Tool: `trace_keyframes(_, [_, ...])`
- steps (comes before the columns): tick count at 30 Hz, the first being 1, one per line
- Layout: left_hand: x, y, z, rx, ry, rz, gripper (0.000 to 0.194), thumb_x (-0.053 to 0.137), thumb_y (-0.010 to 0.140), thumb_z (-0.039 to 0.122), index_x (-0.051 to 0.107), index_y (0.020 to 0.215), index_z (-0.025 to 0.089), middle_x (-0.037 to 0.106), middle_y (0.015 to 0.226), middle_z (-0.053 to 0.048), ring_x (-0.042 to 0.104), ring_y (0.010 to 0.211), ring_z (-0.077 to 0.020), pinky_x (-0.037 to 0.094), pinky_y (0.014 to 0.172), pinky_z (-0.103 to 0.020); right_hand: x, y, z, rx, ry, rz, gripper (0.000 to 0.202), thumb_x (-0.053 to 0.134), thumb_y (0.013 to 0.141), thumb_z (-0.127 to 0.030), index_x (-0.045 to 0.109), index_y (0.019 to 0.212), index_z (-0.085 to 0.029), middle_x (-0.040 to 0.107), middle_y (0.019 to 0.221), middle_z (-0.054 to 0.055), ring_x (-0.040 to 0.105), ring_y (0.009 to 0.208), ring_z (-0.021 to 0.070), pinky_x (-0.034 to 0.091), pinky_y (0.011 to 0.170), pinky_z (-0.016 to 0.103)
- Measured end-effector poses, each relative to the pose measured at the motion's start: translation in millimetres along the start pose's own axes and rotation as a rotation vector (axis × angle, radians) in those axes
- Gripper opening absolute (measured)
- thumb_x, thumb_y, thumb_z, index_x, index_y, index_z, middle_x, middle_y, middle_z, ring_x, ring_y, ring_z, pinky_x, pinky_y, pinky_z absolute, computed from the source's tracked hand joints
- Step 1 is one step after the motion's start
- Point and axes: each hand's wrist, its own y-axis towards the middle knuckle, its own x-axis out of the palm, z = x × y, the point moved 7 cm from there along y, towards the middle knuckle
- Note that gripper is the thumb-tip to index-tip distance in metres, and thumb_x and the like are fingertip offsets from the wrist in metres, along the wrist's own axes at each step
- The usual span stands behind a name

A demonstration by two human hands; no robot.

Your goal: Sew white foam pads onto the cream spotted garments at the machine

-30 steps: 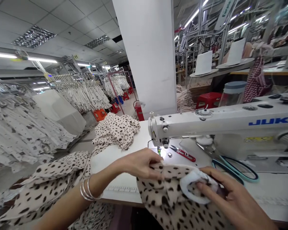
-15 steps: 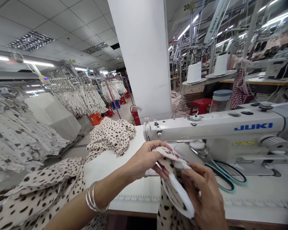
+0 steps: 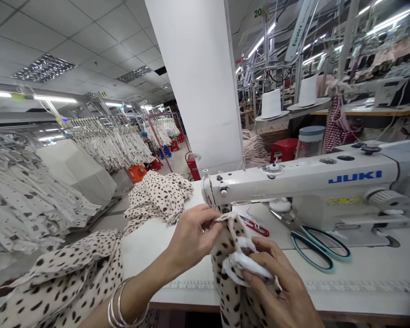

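My left hand (image 3: 200, 230), with bangles at the wrist, pinches the top edge of a cream fabric piece with dark spots (image 3: 224, 266). This spotted fabric hangs down over the table's front edge. My right hand (image 3: 280, 278) is closed on a bunched white strip (image 3: 244, 264) that lies along the same fabric. Just behind my left fingers is the needle end of a white JUKI sewing machine (image 3: 307, 177). Red-handled thread snips (image 3: 256, 226) lie beyond the fabric. Right of my hands rest large scissors with teal and black handles (image 3: 319, 250).
More spotted fabric is heaped on the table's far left (image 3: 160, 193) and at the near left (image 3: 64, 278). A measuring tape strip (image 3: 191, 286) runs along the front of the white table (image 3: 140, 241). A white pillar (image 3: 201, 91) and thread cones (image 3: 271, 104) stand behind.
My left hand has moved left and slightly down with the fabric edge. The white strip, earlier a long loop, is now bunched in my right hand. The red-handled snips have come into clearer view.
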Motion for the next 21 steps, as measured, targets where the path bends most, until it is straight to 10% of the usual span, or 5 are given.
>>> trace_keyframes(4, [-7.0,-9.6,-1.2,0.093,-0.041,0.076,0.018,0.052,0.090,0.024,0.062,0.077,0.016,0.055,0.087,-0.005,0.053,0.085,-0.0176,0.043,0.075,-0.027,-14.4,-7.0,8.5,0.147,0.145,0.287,0.020,0.063,0.086,-0.043,0.064,0.090,-0.023,0.056,0.122,0.008,0.054,0.117,0.0226,0.052,0.083,0.023])
trace_keyframes(10, [12.9,-23.8,-17.5,0.008,0.023,0.150,0.020,0.044,0.095,0.024,0.052,0.077,0.018,0.050,0.071,0.000,0.046,0.065,-0.0140,0.035,0.060,-0.025,-8.4,-17.7,9.8,0.398,0.335,0.452,0.044,0.067,0.081,-0.050,0.049,0.111,-0.024,0.060,0.102,0.005,0.064,0.082,0.0169,0.055,0.065,0.023])
trace_keyframes(14, [25.4,-28.2,-10.9,0.122,0.174,0.236,0.019,0.042,0.094,0.016,0.046,0.076,0.020,0.048,0.070,0.001,0.045,0.062,-0.0131,0.034,0.059,-0.025,10.1,-21.5,13.6,0.421,0.172,0.269,0.037,0.047,0.092,-0.055,0.052,0.112,-0.025,0.063,0.103,0.006,0.065,0.079,0.0169,0.052,0.061,0.024])
trace_keyframes(21, [60.3,-39.8,-21.4,0.270,0.295,0.095,0.016,0.046,0.091,0.013,0.048,0.077,0.019,0.050,0.073,-0.001,0.044,0.057,-0.0122,0.031,0.052,-0.023,23.7,-30.9,26.7,0.343,-0.113,-0.035,0.021,0.062,0.072,-0.035,0.060,0.090,-0.025,0.065,0.079,0.000,0.065,0.074,0.0216,0.051,0.061,0.029])
